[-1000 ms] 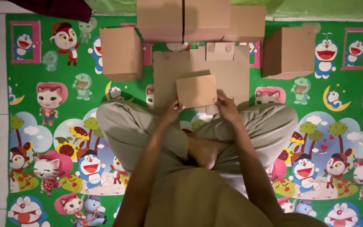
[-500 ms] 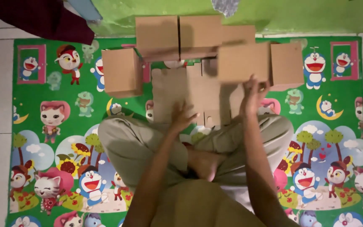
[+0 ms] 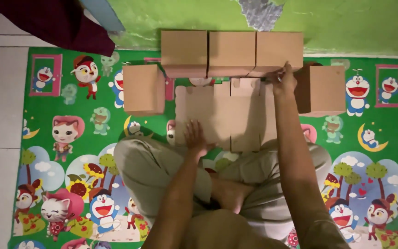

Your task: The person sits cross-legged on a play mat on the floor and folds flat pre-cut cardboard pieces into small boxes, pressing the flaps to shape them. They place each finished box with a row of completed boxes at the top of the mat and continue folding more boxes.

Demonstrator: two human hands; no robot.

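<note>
My right hand point(image 3: 283, 81) touches the rightmost box point(image 3: 279, 50) in the back row — whether it grips, I cannot tell. My left hand point(image 3: 195, 139) lies open, flat on the unfolded cardboard point(image 3: 229, 115).

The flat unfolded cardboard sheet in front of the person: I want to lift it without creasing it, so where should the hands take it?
Probably by the flat cardboard sheet side edges, one of the hands from each side. It lies flat on the play mat, its near edge over the legs, its far tabs against the folded boxes.
</note>
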